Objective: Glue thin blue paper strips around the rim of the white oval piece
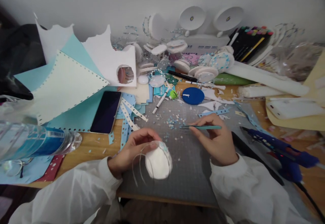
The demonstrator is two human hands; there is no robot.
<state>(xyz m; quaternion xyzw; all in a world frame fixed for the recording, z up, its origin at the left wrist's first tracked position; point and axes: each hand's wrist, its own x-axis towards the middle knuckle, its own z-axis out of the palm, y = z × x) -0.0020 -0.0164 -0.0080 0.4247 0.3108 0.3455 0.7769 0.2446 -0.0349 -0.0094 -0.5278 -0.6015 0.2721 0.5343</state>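
My left hand (pixel 132 149) is closed around a white round foam disc (pixel 158 163) with small beads along its rim and thin clear threads hanging from it. It is held just above a grey cutting mat (pixel 185 176). My right hand (pixel 215 141) pinches teal tweezers (pixel 200 127) that lie level, tips pointing left toward scattered tiny blue and white bits (pixel 175 120) on the mat. Both arms wear white sleeves.
A black phone (pixel 106 111) lies left of the mat on blue and white perforated paper (pixel 63 85). A plastic water bottle (pixel 35 139) lies at the left edge. A blue glue gun (pixel 281 149) rests at right. Foam discs, markers and a blue lid (pixel 193 95) crowd the back.
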